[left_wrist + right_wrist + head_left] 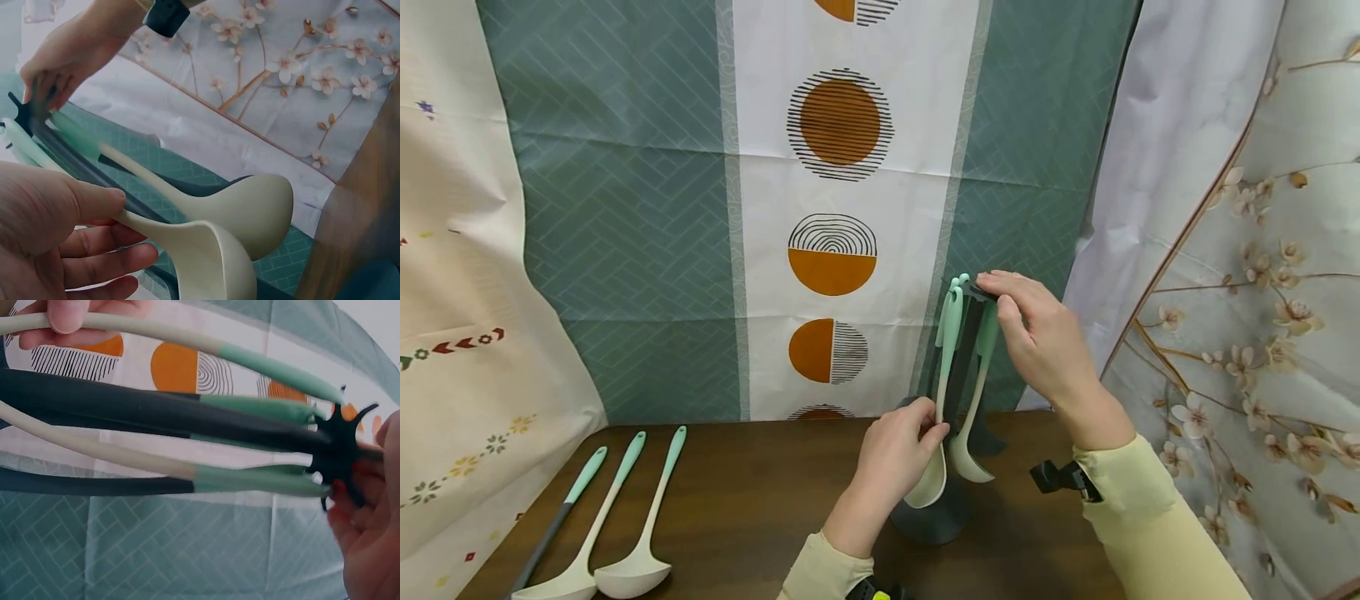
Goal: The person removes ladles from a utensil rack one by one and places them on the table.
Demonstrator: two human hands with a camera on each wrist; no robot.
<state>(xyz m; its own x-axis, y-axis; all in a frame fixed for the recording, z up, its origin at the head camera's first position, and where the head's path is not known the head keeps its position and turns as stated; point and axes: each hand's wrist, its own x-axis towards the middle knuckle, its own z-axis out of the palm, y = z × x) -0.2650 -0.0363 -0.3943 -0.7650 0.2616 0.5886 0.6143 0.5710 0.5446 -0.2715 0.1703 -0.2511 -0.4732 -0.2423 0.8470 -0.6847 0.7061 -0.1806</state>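
My left hand (895, 450) pinches the cream shaft of a ladle (929, 483) between thumb and fingers. The ladle's mint-green handle end is up at the hooks of a dark utensil stand (934, 521). In the right wrist view, that handle end meets one prong of the hooked top (337, 447). Up there my right hand (1045, 342) grips the stand's top, fingers curled at the prongs. A second cream ladle (970, 458) hangs on the right side, its bowl also showing in the left wrist view (256, 212). Dark-shafted utensils with green handles hang behind, their heads partly hidden.
On the left of the brown wooden table (760, 500) lie two cream ladles (634, 571) with green handles and a dark-shafted utensil (553, 525), its head out of view. A patterned green and white cloth (625, 250) hangs behind; a floral curtain (1262, 333) hangs at right.
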